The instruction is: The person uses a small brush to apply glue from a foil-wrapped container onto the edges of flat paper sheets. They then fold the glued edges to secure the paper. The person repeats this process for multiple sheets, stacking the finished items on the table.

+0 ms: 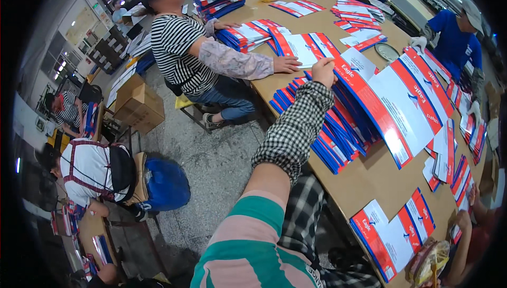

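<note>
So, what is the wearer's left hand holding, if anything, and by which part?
The left hand holds a red, white and blue printed sheet near its upper-left corner.

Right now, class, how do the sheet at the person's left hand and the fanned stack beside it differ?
The sheet is spread wide, showing broad white panels; the stack shows mostly narrow, overlapping edges.
The sheet is raised at a slant, its corner gripped by the left hand; the stack lies on the table.
Both share red, white and blue colouring.
</note>
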`<state>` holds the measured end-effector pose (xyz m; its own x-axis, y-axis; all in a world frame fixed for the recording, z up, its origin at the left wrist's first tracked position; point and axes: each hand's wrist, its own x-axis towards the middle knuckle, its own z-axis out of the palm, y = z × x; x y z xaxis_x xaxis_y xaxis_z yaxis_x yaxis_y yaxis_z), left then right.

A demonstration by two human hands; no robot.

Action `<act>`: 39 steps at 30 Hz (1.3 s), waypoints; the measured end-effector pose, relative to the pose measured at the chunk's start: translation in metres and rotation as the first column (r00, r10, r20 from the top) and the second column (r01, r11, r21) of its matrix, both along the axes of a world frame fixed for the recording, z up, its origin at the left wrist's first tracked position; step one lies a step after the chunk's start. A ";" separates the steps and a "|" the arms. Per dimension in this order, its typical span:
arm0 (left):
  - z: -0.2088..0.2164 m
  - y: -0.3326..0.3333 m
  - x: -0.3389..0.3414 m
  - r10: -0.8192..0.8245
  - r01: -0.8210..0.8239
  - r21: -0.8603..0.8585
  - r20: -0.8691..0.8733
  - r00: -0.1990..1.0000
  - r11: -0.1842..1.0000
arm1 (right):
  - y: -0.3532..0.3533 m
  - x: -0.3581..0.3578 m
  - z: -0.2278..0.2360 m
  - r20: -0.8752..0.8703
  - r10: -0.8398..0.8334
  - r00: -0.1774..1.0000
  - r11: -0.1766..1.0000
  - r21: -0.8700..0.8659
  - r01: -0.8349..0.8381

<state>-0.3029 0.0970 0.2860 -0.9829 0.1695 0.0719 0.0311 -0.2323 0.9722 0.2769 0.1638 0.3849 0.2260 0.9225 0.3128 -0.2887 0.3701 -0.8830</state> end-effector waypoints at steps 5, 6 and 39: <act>-0.034 0.008 -0.044 0.076 -0.078 -0.184 -0.020 0.997 0.980 | 0.008 -0.010 0.002 0.104 0.024 0.994 0.998 -0.062 -0.018; -0.042 0.006 -0.049 0.085 -0.090 -0.229 -0.032 0.996 0.969 | 0.009 -0.012 0.000 0.105 0.024 0.994 0.998 -0.064 -0.017; -0.048 0.061 0.042 -0.457 0.476 0.088 0.472 0.754 0.875 | 0.016 0.049 -0.023 -0.032 0.050 0.998 0.994 -0.100 -0.053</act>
